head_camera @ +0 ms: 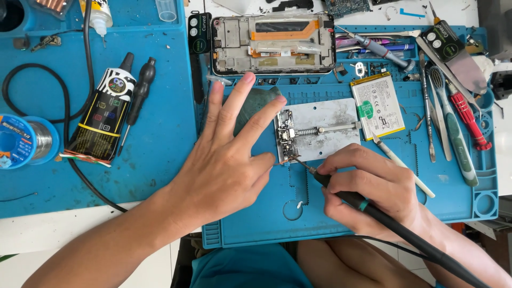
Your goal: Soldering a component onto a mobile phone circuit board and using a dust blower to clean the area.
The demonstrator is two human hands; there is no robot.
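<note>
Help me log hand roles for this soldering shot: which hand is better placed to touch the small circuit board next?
Right. The right hand holds the soldering iron with its tip at the small circuit board; the left hand lies spread flat beside the metal holder, holding nothing.

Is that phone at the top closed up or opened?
Opened. The phone frame lies with its back off, orange ribbon and inner parts bare, and its battery out on the blue mat.

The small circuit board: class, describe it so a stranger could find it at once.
Start at the blue work mat, then find the grey metal holder plate in its middle. The small circuit board is clamped upright along that plate's left edge, where the soldering iron tip touches. Unlike the white battery nearby, it is narrow and studded with tiny parts.
</note>
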